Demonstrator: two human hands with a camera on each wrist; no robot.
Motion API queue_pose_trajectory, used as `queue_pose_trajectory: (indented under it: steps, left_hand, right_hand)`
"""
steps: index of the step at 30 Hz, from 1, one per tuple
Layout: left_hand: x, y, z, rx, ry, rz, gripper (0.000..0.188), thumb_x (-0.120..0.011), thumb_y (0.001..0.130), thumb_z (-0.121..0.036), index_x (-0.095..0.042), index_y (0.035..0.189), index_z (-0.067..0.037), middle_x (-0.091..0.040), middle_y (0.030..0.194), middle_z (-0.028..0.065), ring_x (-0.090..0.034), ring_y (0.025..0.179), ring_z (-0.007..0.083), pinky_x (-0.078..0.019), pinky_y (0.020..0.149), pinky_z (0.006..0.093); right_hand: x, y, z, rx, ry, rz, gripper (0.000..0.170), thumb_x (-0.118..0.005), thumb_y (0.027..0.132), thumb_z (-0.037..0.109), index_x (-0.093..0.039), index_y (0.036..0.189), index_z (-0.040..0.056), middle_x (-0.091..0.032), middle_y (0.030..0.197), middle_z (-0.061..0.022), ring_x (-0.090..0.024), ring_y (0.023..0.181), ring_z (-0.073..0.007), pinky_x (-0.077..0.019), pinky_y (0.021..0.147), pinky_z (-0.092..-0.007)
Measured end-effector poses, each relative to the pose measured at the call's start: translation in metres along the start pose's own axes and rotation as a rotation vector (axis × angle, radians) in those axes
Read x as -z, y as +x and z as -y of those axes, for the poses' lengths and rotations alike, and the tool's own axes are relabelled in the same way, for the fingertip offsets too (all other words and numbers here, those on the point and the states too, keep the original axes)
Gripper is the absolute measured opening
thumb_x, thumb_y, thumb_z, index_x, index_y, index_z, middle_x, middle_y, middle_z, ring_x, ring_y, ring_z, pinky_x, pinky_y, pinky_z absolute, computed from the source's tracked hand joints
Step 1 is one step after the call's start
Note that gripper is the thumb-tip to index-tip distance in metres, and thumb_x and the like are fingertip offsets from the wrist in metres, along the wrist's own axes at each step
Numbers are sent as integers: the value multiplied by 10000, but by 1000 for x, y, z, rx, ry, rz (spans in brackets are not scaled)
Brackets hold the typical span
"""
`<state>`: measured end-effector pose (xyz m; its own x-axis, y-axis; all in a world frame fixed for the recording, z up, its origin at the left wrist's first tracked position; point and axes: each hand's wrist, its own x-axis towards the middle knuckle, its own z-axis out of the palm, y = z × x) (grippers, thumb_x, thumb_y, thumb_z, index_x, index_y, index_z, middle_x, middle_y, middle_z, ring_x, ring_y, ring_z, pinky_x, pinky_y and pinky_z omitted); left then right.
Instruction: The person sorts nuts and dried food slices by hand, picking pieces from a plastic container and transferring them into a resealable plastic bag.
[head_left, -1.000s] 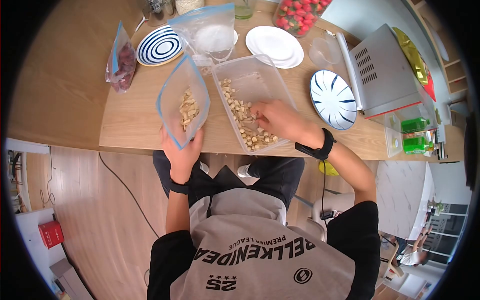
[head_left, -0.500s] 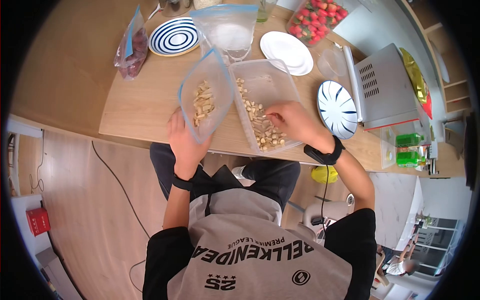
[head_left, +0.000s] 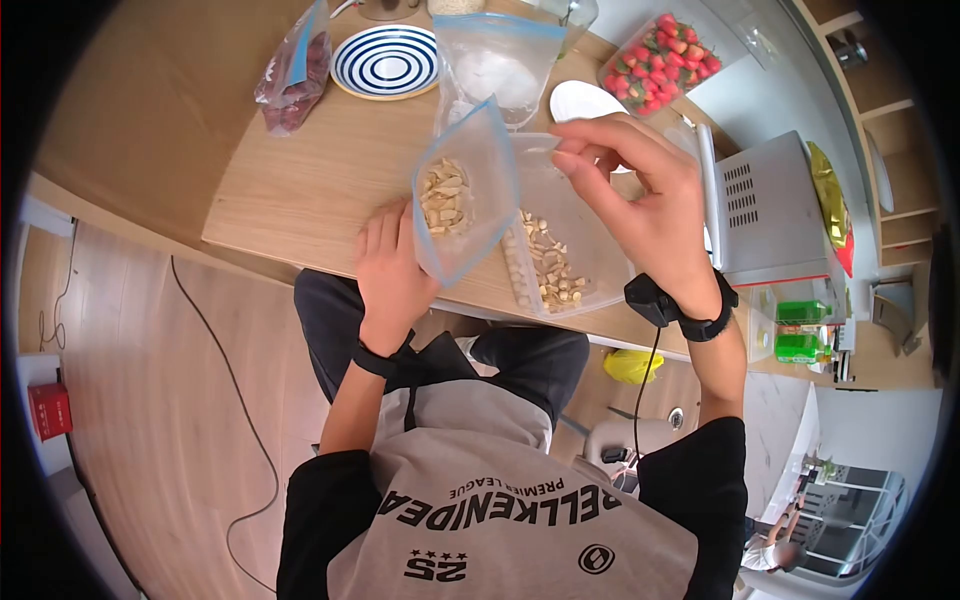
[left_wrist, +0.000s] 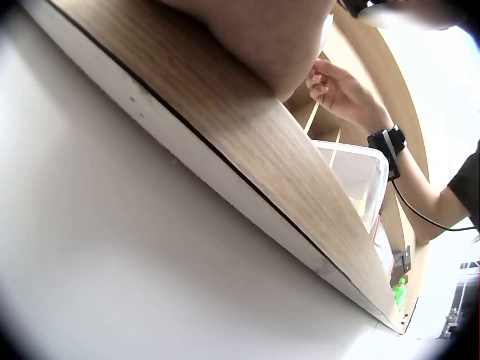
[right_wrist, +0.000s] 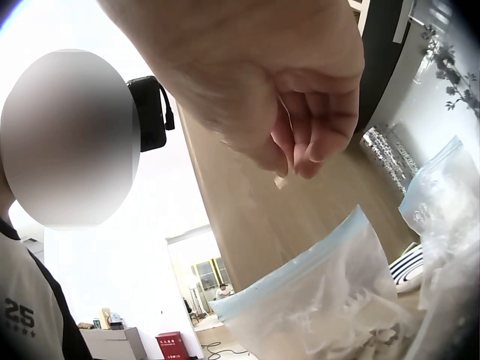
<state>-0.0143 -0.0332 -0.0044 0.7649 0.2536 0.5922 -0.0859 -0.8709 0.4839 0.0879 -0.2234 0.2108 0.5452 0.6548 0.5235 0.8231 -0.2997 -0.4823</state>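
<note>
A clear zip bag (head_left: 482, 215) with a blue edge stands tilted with its mouth open, pale pieces (head_left: 446, 196) inside. Against its lower left side lies my left hand (head_left: 393, 270), fingers fairly straight along the table and thumb hidden behind the bag. Just right of the bag is a clear plastic box (head_left: 592, 240) holding more pale chunks (head_left: 556, 277). Raised over the box's far right part, my right hand (head_left: 650, 195) pinches a small pale piece (right_wrist: 280, 181) between thumb and fingertips, seen in the right wrist view.
Behind stand a bag of dark red pieces (head_left: 295, 80), a blue-ringed plate (head_left: 386, 62), a bag of white contents (head_left: 497, 75), a white plate (head_left: 580, 101) and a tub of strawberries (head_left: 660, 65). At the right are a roll and a grey appliance (head_left: 765, 205).
My right hand has risen from the chunks in the box, up and away from the near edge. My left hand stays beside the bag. The head view has shifted.
</note>
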Motion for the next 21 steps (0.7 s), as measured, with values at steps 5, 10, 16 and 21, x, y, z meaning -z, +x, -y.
queue_pose_trajectory:
  steps: [5, 10, 16, 21]
  left_hand:
    - [0, 1, 1, -16, -3, -12, 671, -807, 763, -277, -589, 1326, 16, -641, 1301, 189, -587, 1240, 386, -447, 1050, 488]
    - [-3, -2, 3, -12, -11, 13, 674, -815, 770, -281, -585, 1324, 26, -638, 1279, 199, -580, 1229, 395, -449, 1042, 490]
    - [-9, -8, 8, 11, -22, 67, 613, -825, 777, -262, -612, 1279, 17, -635, 1245, 222, -582, 1184, 419, -460, 1013, 512]
    - [-7, -5, -1, -4, 0, 1, 530, -808, 786, -209, -643, 1247, -5, -667, 1188, 207, -625, 1085, 435, -507, 940, 509]
  right_hand:
    - [2, -13, -7, -19, -80, 0, 206, -761, 924, 56, -756, 1127, 22, -720, 881, -62, -605, 672, -130, -494, 610, -268]
    - [-1, -67, -57, -257, -32, 401, 282, -741, 916, 35, -715, 1196, 21, -721, 1036, -96, -669, 847, -182, -540, 733, -315]
    - [-23, -105, -82, -189, 20, 629, 513, -798, 861, 129, -631, 1340, 58, -652, 1173, -141, -663, 1027, -295, -549, 881, -396]
    - [-30, -105, -85, -282, 30, 716, 558, -813, 838, 167, -616, 1351, 70, -640, 1091, -132, -654, 994, -304, -530, 867, -402]
